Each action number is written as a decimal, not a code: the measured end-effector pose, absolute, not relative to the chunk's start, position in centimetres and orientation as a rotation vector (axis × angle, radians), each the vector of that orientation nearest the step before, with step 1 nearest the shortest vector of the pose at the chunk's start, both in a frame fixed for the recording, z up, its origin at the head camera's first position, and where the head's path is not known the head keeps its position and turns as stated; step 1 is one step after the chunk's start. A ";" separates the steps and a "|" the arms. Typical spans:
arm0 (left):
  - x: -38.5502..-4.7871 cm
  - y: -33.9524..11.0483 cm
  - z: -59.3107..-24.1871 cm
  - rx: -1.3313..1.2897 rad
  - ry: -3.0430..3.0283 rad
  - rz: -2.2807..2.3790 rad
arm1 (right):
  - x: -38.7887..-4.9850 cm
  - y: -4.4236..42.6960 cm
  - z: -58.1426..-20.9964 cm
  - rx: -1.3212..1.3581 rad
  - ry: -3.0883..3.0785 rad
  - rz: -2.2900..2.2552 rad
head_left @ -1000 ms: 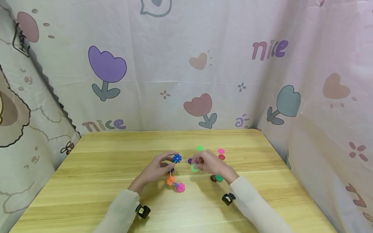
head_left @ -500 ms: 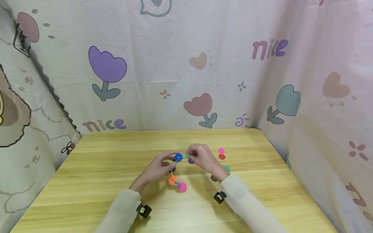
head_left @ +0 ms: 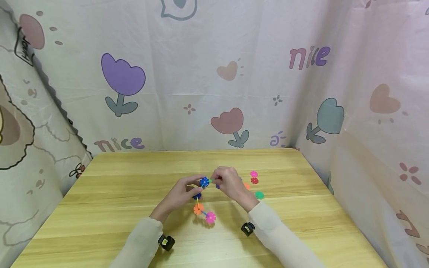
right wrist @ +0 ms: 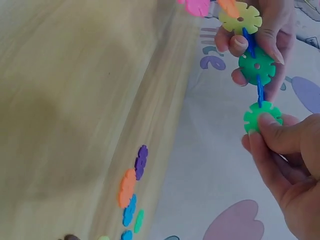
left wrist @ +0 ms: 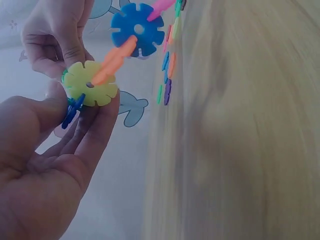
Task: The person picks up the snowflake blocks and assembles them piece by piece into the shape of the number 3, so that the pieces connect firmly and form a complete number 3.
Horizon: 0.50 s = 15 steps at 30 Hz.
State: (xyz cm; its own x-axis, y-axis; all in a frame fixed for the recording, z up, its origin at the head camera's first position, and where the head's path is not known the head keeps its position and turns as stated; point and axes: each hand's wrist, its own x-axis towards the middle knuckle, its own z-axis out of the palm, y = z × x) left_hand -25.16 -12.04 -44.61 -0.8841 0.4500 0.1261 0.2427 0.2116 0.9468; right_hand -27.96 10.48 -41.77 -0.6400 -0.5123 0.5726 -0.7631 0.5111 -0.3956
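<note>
Two hands were close together yet apart at a raised chain of colourful notched discs (head_left: 196, 210) above a wooden table (head_left: 117, 178). The left hand (head_left: 181, 192) gripped it near a yellow disc (right wrist: 251, 23), while the right hand (head_left: 229, 182) pinched a bright green disc (right wrist: 251, 118) between thumb and finger, its edge meeting the chain's blue end disc (head_left: 202, 184). More discs (head_left: 254, 181) lay on the table, near the right hand.

My left forearm (head_left: 139, 243) and right forearm (head_left: 283, 234) reach forward and slant inward, bringing my left hand (head_left: 181, 191) and right hand (head_left: 230, 182) near each other. My left fingers bend toward the thumb (left wrist: 47, 107) in a grip. My right thumb (right wrist: 280, 134) pinches against my forefinger, the other fingers curled behind.
</note>
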 end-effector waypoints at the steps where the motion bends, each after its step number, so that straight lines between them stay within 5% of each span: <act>1: -25.1 -12.0 -44.6 0.665 2.296 1.754 | -28.0 10.4 -41.9 1.061 -2.354 0.898; 15: -25.1 -11.7 -44.4 0.650 2.225 1.752 | -28.0 10.5 -42.4 1.148 -2.310 1.083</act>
State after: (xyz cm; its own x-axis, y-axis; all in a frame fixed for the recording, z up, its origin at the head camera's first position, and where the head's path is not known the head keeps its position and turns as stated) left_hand -25.12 -11.73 -44.45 -0.8736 0.4787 0.0874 0.1972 0.1842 0.9629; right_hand -28.02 10.46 -42.42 -0.6145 -0.5270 0.5871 -0.7884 0.3823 -0.4820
